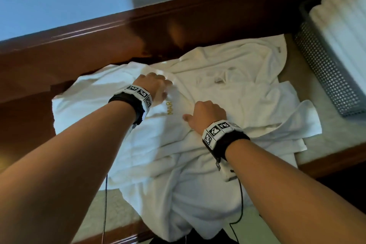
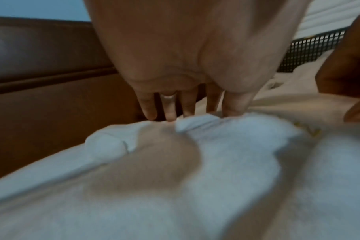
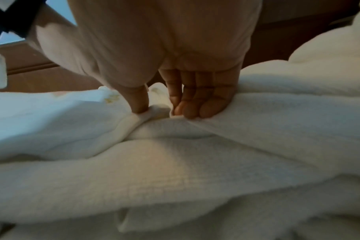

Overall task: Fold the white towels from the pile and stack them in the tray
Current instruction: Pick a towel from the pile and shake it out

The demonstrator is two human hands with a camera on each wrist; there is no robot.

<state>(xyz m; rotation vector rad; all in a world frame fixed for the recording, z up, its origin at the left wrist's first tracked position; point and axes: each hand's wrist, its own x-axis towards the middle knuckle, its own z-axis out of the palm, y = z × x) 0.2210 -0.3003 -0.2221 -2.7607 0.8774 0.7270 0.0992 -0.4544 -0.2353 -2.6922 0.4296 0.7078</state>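
Observation:
A rumpled pile of white towels [image 1: 237, 95] covers the beige counter. The top towel [image 1: 158, 134] carries gold letters "MAR" and lies at the pile's left. My left hand [image 1: 167, 89] is at its far edge. In the left wrist view the left hand [image 2: 195, 113] has its fingers behind a folded hem [image 2: 197, 123] and its thumb in front. My right hand [image 1: 193, 112] sits just right of the letters. Seen from the right wrist, the right hand [image 3: 160, 110] pinches a ridge of towel [image 3: 154, 113] between thumb and curled fingers. The mesh tray [image 1: 324, 73] at the right holds folded towels [image 1: 344, 18].
A dark wooden ledge [image 1: 99, 45] runs along the back of the counter, close behind the pile. A strip of bare counter [image 1: 326, 138] lies between pile and tray. Towel ends hang over the near edge [image 1: 194, 214]. Thin black cables [image 1: 241, 200] dangle from my wristbands.

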